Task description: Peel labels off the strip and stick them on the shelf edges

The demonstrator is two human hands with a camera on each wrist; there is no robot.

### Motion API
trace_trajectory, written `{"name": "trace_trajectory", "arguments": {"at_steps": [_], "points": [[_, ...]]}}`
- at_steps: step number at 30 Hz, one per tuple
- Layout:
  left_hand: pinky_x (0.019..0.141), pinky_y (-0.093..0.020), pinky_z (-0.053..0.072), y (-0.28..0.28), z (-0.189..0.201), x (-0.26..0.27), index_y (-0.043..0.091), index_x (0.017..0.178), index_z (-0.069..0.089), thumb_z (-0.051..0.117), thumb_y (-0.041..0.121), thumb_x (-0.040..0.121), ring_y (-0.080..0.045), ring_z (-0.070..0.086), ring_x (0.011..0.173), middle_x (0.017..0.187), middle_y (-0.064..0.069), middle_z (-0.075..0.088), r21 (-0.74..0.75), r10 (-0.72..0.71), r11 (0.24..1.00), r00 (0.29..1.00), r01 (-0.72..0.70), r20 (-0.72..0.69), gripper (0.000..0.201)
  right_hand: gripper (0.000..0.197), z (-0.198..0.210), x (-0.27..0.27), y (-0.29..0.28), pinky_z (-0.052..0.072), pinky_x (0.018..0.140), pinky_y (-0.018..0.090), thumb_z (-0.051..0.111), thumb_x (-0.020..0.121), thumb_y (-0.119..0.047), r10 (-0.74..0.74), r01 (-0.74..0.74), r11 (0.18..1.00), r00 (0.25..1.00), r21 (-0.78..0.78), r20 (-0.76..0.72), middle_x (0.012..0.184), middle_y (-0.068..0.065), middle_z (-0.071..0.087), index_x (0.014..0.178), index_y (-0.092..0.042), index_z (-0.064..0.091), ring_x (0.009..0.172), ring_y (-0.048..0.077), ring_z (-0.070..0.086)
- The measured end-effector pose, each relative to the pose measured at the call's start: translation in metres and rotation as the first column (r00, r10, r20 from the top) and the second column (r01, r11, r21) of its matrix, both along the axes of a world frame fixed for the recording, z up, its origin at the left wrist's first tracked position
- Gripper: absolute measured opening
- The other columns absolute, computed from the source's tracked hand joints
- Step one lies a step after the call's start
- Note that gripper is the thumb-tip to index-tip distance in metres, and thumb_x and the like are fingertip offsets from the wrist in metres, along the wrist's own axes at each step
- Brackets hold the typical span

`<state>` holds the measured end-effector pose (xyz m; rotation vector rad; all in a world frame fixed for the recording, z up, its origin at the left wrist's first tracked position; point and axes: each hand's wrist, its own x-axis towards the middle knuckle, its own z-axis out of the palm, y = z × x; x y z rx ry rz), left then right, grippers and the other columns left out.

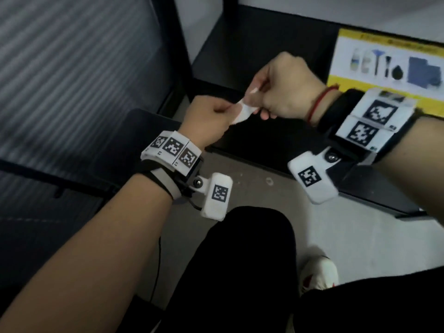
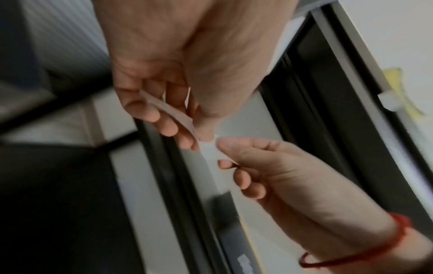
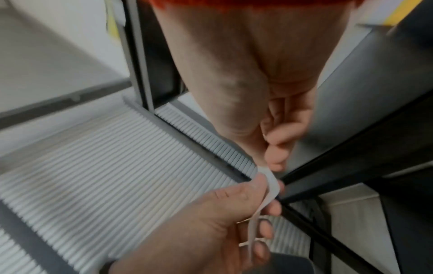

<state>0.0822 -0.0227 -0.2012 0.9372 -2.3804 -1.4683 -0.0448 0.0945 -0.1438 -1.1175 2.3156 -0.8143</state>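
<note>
A white label strip [image 1: 242, 113] runs between my two hands in front of the black shelf unit [image 1: 252, 145]. My left hand [image 1: 229, 112] grips the strip's lower part, with curled fingers [image 2: 164, 126] beneath the strip [image 2: 172, 111]. The thumb and forefinger of my right hand [image 1: 255, 97] pinch its upper end [image 2: 211, 153]. A curled white bit [image 1: 253, 90] shows at the right fingertips; whether it is a lifted label I cannot tell. In the right wrist view the strip [image 3: 269, 187] bends over my left fingers [image 3: 264, 229].
A black shelf board [image 1: 240, 49] lies behind the hands, and a lower shelf edge [image 1: 374, 195] runs to the right. A yellow-bordered picture sheet [image 1: 389, 66] is at the upper right. A ribbed grey panel [image 1: 72, 68] fills the left. My black-trousered knee [image 1: 240, 260] and white shoe [image 1: 319, 272] are below.
</note>
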Motion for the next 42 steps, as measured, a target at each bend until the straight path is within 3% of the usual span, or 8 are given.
{"name": "trace_trajectory", "arguments": {"at_steps": [9,14,17,22,27,31,37,42], "points": [[0.054,-0.025,0.047,-0.06,-0.035,0.1,0.013,0.087,0.077,0.069,0.038,0.095,-0.011,0.055,0.054,0.07,-0.005,0.069,0.271,0.493,0.822,0.864,-0.501,0.099,0.028,0.012,-0.047,0.087,-0.104,0.056,0.056,0.011,0.071,0.086,-0.012,0.353,-0.355,0.933,0.935,-0.062,-0.037,0.065,-0.01,0.07,0.089,-0.016,0.082,0.053,0.007,0.069],[0.051,-0.015,0.055,-0.068,-0.032,0.121,0.009,0.093,0.066,0.041,0.045,0.107,-0.012,0.061,0.058,0.065,-0.003,0.074,0.684,0.646,0.492,0.752,-0.539,0.128,0.046,0.018,-0.068,0.109,-0.134,0.046,0.081,0.012,0.07,0.092,-0.025,0.558,-0.561,0.828,0.823,-0.003,-0.108,0.094,-0.002,0.079,0.105,-0.019,0.08,0.083,0.004,0.065],[0.037,-0.013,0.041,-0.079,-0.038,0.126,0.01,0.09,0.065,0.04,0.048,0.106,-0.006,0.049,0.046,0.06,0.0,0.064,0.658,0.582,0.496,0.78,-0.566,0.232,0.049,0.022,-0.078,0.113,-0.139,0.051,0.091,0.028,0.063,0.095,-0.029,0.719,-0.706,0.692,0.693,0.149,-0.052,0.097,-0.001,0.078,0.112,-0.027,0.077,0.09,0.011,0.068],[0.03,-0.016,0.015,-0.102,-0.063,0.126,0.019,0.064,0.038,0.032,0.023,0.106,-0.007,0.021,0.032,0.048,0.004,0.029,0.638,0.647,0.382,0.686,-0.669,0.332,0.043,0.029,-0.075,0.099,-0.138,0.036,0.092,0.005,0.063,0.096,-0.015,0.663,-0.663,0.748,0.748,0.024,0.019,0.12,-0.003,0.074,0.124,-0.02,0.072,0.113,0.006,0.065],[0.033,-0.02,0.029,-0.109,-0.095,0.107,0.016,0.073,0.048,0.032,0.021,0.104,-0.012,0.031,0.05,0.066,0.0,0.037,0.368,0.648,0.553,0.664,-0.747,0.373,0.036,0.026,-0.09,0.063,-0.139,0.045,0.096,0.014,0.065,0.095,-0.018,0.552,-0.553,0.833,0.833,0.019,0.018,0.116,-0.004,0.074,0.119,-0.022,0.073,0.104,0.002,0.063],[0.052,-0.023,0.051,-0.116,-0.103,0.093,-0.006,0.144,0.044,0.036,0.02,0.108,-0.03,0.065,0.09,0.13,-0.028,0.06,0.26,0.519,0.683,0.704,-0.683,0.485,0.045,0.024,-0.101,0.059,-0.145,0.045,0.095,0.015,0.066,0.095,-0.018,0.549,-0.552,0.833,0.834,0.041,0.056,0.113,-0.004,0.074,0.117,-0.021,0.074,0.106,0.005,0.065],[0.101,-0.047,0.055,-0.121,-0.097,0.091,0.003,0.124,0.058,0.029,0.068,0.099,-0.033,0.069,0.095,0.111,-0.016,0.069,0.365,0.548,0.475,0.594,-0.801,0.589,0.075,0.02,-0.101,0.069,-0.148,0.046,0.089,0.017,0.066,0.095,-0.017,0.511,-0.517,0.856,0.847,-0.002,0.148,0.099,-0.011,0.069,0.113,-0.02,0.075,0.094,0.001,0.062],[0.1,-0.05,0.055,-0.109,-0.052,0.099,0.008,0.129,0.057,0.03,0.069,0.098,-0.036,0.069,0.102,0.109,-0.016,0.069,0.36,0.523,0.511,0.615,-0.78,0.589,0.073,0.017,-0.082,0.08,-0.13,0.048,0.091,0.018,0.067,0.093,-0.015,0.452,-0.477,0.875,0.866,0.08,0.216,0.092,-0.01,0.072,0.105,-0.019,0.078,0.091,0.003,0.064]]}}
